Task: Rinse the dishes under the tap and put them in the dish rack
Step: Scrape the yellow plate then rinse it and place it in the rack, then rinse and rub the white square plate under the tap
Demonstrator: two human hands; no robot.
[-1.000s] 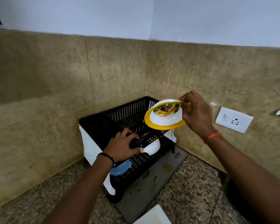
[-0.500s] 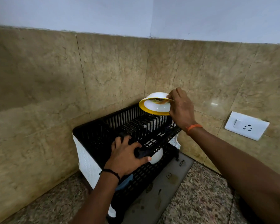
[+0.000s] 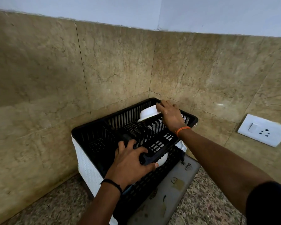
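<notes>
While left hand [image 3: 130, 163] grips rack [image 3: 94, 138], socket [image 3: 263, 134] beside

The dish rack [image 3: 94, 142] stands on the table [image 3: 208, 203] in the corner where two tiled walls meet, its back against the left wall. A mat [image 3: 167, 190] lies under its front right part. A bowl [image 3: 148, 113] sits in the upper tier at the far end, mouth down, and the right hand [image 3: 170, 114] rests on it. The left hand [image 3: 130, 163] holds the near edge of the upper tier. Under that edge, on the lower tier, lies another bowl [image 3: 162, 159]. A wall socket [image 3: 263, 129] is on the right wall, well apart from the rack.
</notes>
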